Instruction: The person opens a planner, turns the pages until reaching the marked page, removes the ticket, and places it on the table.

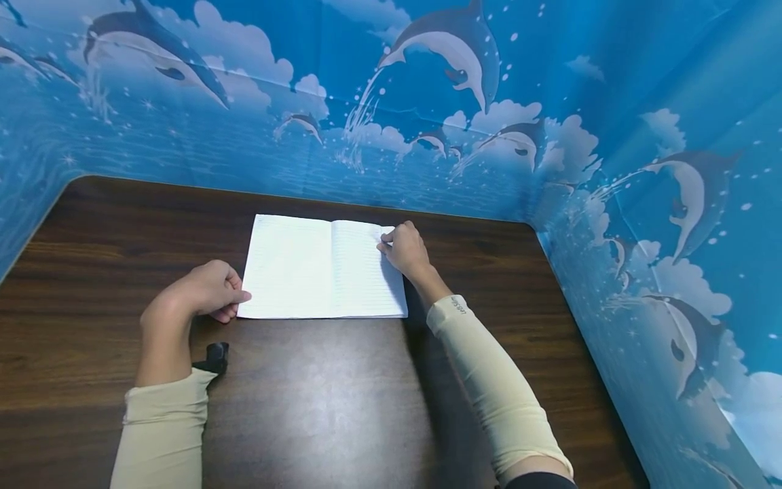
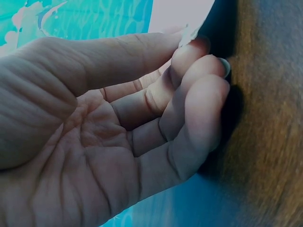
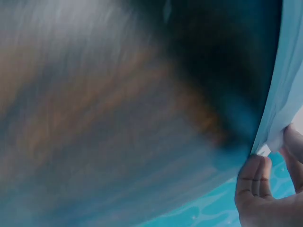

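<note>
An open lined notebook (image 1: 290, 268) lies on the dark wooden table in the head view, its fold running near the middle. At its lower left edge my left hand (image 1: 210, 288) pinches the pages between thumb and fingers. The left wrist view has this hand (image 2: 123, 118) close up, the paper (image 2: 184, 19) caught between thumb and index fingertip, other fingers curled below. My right hand (image 1: 408, 248) grips the upper right corner. In the right wrist view, the fingers of that hand (image 3: 270, 194) hold the notebook's edge (image 3: 286, 80) at the frame's right side.
The wood-grain table (image 1: 330, 394) spreads around the notebook. A blue curtain (image 1: 256, 142) printed with dolphins borders its far and right sides. A small black device (image 1: 215, 357) sits by the left wrist, beside the pale sleeve (image 1: 165, 428).
</note>
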Demonstrator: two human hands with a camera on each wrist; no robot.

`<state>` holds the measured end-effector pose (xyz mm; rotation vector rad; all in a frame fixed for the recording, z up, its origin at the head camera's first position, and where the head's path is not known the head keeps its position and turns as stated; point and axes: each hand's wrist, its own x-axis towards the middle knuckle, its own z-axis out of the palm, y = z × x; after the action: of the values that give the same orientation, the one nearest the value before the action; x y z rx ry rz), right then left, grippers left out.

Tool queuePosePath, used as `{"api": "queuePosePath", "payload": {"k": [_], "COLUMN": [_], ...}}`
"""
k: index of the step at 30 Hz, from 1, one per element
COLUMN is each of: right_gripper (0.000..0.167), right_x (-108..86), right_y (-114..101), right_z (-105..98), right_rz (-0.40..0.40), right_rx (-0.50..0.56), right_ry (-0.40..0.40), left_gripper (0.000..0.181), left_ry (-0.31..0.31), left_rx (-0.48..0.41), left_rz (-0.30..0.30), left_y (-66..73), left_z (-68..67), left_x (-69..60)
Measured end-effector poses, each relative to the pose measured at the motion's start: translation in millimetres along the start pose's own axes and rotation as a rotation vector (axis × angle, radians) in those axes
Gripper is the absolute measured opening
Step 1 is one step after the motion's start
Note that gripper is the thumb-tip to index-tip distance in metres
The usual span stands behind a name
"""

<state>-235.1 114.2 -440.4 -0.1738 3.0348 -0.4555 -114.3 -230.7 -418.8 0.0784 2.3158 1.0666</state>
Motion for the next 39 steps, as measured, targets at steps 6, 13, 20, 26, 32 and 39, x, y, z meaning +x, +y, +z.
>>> {"api": "queuePosePath", "payload": {"k": [6,13,20,26,32,39], "right_gripper": [0.028,0.027,0.049,0.025,0.026,0.028], "right_x": [-4.6,-2.7,4.5,6.2,5.3,4.3], "right_y": [-2,-3,-1,4,-7,-27], "right_z": [2,-13,-33,-47,-59,-67], "right_rz": [0.026,0.12,0.366,0.39,0.366,0.291], "right_rx": [0.09,0.379,0.631,0.766,0.843,0.937], "right_ry": [0.05,0.08,0.023,-0.032,-0.089,-0.135], "left_gripper": [0.021,0.021,0.021,0.019,0.019,0.02], "left_ry": [-0.005,-0.001,-0.006,-0.004,0.002,0.005], "left_rx": [-0.011,-0.007,-0.008,-0.021,-0.026,-0.031], "left_rz": [-0.004,0.002,0.006,0.004,0.011,0.011], "left_y": [-1.3,-1.3,-0.8,0.7,-0.9,-3.1], "left_z": [-0.7,-1.9,-2.2,-0.7,-0.9,-1.1], "left_x": [0.2,-0.1,0.2,-0.1,0.5,1.7]}}
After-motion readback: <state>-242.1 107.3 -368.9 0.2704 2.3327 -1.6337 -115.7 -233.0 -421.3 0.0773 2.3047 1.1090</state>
